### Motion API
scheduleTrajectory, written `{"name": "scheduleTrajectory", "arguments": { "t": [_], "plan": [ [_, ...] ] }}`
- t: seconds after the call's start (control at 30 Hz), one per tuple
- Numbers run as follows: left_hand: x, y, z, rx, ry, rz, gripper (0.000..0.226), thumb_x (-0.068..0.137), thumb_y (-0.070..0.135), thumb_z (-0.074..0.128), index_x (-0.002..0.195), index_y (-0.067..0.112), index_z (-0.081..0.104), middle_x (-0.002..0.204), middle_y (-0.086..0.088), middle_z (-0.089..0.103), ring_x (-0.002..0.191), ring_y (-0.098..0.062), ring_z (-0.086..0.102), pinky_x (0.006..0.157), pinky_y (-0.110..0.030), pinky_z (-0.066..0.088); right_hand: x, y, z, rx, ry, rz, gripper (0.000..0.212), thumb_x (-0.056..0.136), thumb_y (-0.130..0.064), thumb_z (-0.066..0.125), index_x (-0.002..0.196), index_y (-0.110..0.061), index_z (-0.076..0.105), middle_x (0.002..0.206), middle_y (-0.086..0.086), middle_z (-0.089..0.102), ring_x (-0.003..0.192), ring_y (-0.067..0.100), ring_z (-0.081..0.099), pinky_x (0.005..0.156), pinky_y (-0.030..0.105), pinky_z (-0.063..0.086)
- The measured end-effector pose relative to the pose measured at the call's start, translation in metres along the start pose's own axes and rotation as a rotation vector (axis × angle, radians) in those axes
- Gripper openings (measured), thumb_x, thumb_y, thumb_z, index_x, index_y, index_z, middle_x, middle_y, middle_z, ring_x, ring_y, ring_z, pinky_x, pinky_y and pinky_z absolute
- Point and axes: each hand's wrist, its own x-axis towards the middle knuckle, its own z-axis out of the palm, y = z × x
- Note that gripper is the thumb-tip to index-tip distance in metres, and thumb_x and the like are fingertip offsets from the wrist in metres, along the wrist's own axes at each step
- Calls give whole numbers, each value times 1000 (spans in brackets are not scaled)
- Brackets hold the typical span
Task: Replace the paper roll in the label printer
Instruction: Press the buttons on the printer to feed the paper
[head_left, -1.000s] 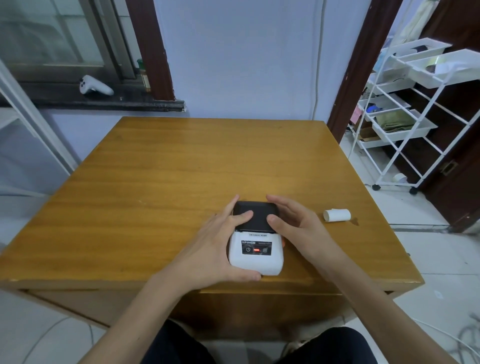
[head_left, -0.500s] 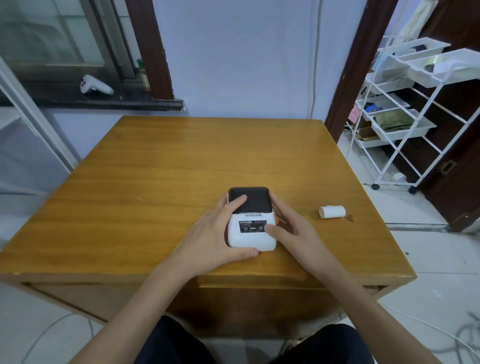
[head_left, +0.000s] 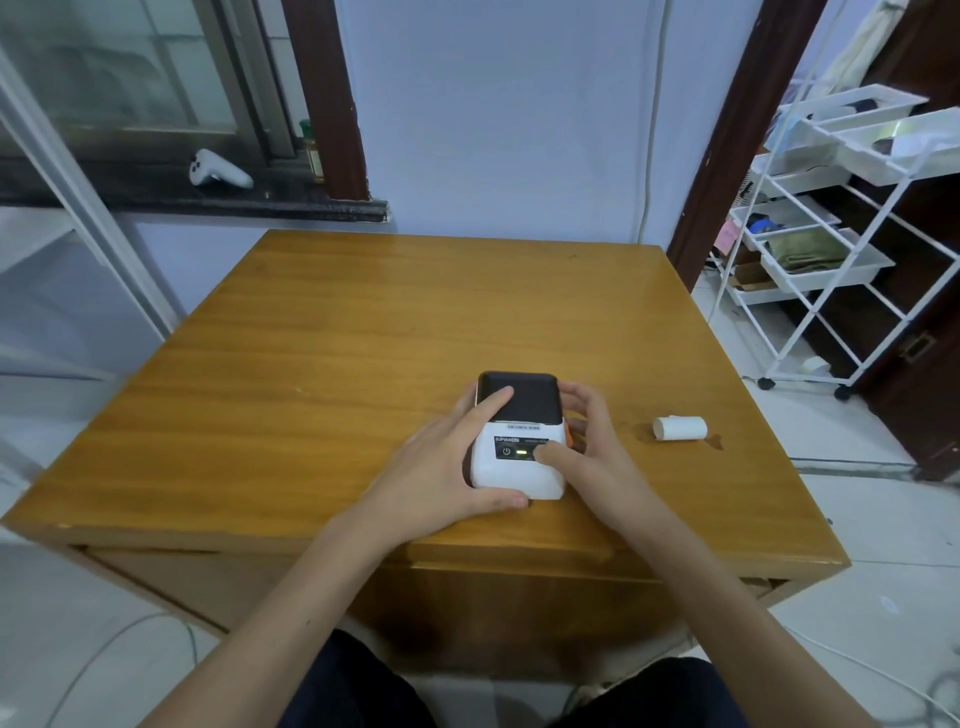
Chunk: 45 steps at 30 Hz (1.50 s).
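Note:
A small white label printer (head_left: 514, 470) with a black lid stands near the front edge of the wooden table (head_left: 363, 332). The lid is down and a green light glows on its front panel. My left hand (head_left: 441, 467) wraps the printer's left side, index finger lying on the black lid, thumb along the base. My right hand (head_left: 592, 452) holds the right side, its thumb pressed on the front panel. A white paper roll (head_left: 679, 428) lies on its side on the table, to the right of the printer and apart from both hands.
A white wire rack on wheels (head_left: 831, 249) stands on the floor beyond the table's right edge. A white controller (head_left: 218, 169) rests on the dark window sill behind the table. A cable trails on the floor at the lower right.
The printer's front light has gone from red to green. My right thumb came off the black lid and settled on the front panel. My left hand keeps its hold.

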Motion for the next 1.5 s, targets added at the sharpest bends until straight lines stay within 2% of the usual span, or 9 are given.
{"name": "scheduleTrajectory", "arguments": {
  "t": [0.17,0.33,0.47,0.57,0.7,1.07,1.2,1.43,1.5],
  "plan": [
    [-2,0,0,-14,9,-4,106,64,74,71,133,74,-10,166,16,-1,146,-15,25,114,-42,30,-6,3,1,-83,58,-30,72,77,-29,62,143,-33,34,139,-7,46,118,2,50,88,20,49],
    [-2,2,-1,-100,28,-40,119,60,72,74,144,63,-11,164,14,17,142,-13,33,110,-45,37,-9,4,1,-79,74,-63,68,87,-17,64,148,-31,36,142,-9,46,122,1,49,86,10,47],
    [-2,3,-2,-244,35,-99,130,57,70,77,150,50,-11,158,16,30,140,-9,36,111,-39,38,-12,2,0,-60,74,-55,70,87,-20,62,150,-31,35,144,-11,48,129,6,49,104,28,45],
    [-1,4,-2,-234,22,-124,131,54,74,74,155,41,-3,156,14,36,138,-10,40,110,-40,39,-12,1,0,-63,83,-52,67,90,-16,62,150,-30,36,145,-12,48,128,5,49,95,18,46],
    [-2,3,-2,-247,26,-130,127,53,75,73,155,43,4,153,16,40,135,-9,42,110,-40,38,-11,3,0,-38,80,-39,68,90,-15,63,151,-31,35,147,-10,49,127,4,51,93,19,48],
    [-1,5,-2,-215,38,-129,122,63,64,80,156,39,5,156,12,37,137,-11,40,110,-37,38,-10,6,-2,-49,81,-38,69,90,-16,64,151,-31,35,148,-8,49,127,4,51,86,10,49],
    [-1,6,-2,-214,41,-127,123,63,65,80,156,38,4,158,12,34,138,-12,40,110,-39,38,-10,5,-2,-52,76,-35,69,90,-19,64,151,-33,34,148,-8,49,129,7,50,87,14,48],
    [-2,8,-3,-219,44,-119,122,63,65,79,157,37,6,157,12,36,138,-12,40,111,-41,38,-10,4,-1,-53,76,-35,68,90,-17,63,150,-32,35,144,-9,52,124,1,52,83,5,48],
    [-1,9,-3,-211,47,-122,121,65,63,80,157,37,6,157,11,35,138,-12,39,111,-42,38,-10,4,-1,-54,76,-39,68,90,-17,63,150,-31,35,145,-9,50,125,3,52,86,9,49]
  ]
}}
